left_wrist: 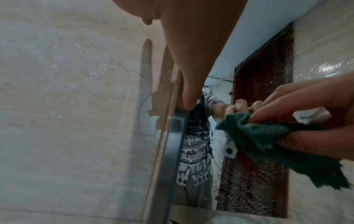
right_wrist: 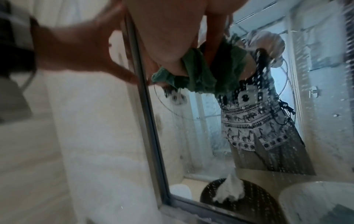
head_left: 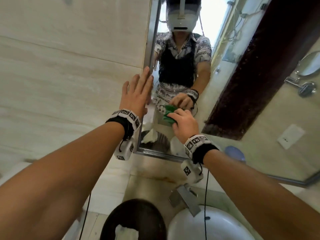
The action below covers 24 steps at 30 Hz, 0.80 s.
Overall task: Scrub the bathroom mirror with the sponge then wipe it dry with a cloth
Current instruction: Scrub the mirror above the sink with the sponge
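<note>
The wall mirror (head_left: 230, 63) has a metal frame and its glass is speckled with droplets (left_wrist: 254, 181). My right hand (head_left: 183, 122) grips a crumpled green cloth (head_left: 168, 116) and presses it against the lower left part of the glass. The cloth (left_wrist: 268, 142) bunches between the fingers, and in the right wrist view the cloth (right_wrist: 203, 71) hangs below the palm against the mirror (right_wrist: 210, 136). My left hand (head_left: 138, 94) lies flat with straight fingers on the tiled wall, its fingertips at the mirror's left frame (left_wrist: 168, 151). No sponge is in view.
A white basin (head_left: 207, 224) with a chrome tap (head_left: 185, 198) sits below the mirror. A dark round bin (head_left: 133, 220) holding white paper stands left of it. A small round shaving mirror (head_left: 310, 66) juts from the right wall, with a white wall socket (head_left: 290, 135) beneath.
</note>
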Each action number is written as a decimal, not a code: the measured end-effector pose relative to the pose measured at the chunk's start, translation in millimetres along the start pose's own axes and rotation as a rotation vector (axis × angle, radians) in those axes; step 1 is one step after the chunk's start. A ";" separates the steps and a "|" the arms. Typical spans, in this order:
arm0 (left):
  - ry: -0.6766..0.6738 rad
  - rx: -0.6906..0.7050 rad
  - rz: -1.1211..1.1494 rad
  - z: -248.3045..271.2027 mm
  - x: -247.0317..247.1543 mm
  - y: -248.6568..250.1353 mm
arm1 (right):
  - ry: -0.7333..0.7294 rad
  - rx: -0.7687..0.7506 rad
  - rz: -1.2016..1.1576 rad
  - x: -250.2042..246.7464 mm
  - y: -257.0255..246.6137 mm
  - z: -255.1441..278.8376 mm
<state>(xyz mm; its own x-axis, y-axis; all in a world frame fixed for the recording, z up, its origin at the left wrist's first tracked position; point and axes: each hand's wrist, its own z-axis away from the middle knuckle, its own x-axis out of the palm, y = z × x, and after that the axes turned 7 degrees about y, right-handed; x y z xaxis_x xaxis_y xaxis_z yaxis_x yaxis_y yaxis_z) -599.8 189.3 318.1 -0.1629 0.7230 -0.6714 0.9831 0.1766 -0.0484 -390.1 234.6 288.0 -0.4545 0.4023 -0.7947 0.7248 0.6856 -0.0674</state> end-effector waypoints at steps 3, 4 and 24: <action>-0.046 -0.042 0.095 13.5 -12.9 26.9 | 0.038 0.083 -0.082 -21.1 15.0 18.6; -0.066 -0.047 0.130 19.5 -16.5 39.1 | 0.051 0.116 -0.113 -27.4 20.4 26.9; -0.275 -0.264 0.513 167.8 -64.3 331.8 | 0.512 0.658 -0.376 -173.4 194.5 315.7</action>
<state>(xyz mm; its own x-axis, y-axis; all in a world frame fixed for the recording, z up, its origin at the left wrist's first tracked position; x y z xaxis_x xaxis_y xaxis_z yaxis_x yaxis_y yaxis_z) -249.1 89.4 221.1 0.3851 0.5678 -0.7275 0.8708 0.0374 0.4901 -6.9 106.7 222.3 -0.7805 0.5500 -0.2970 0.5602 0.4048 -0.7227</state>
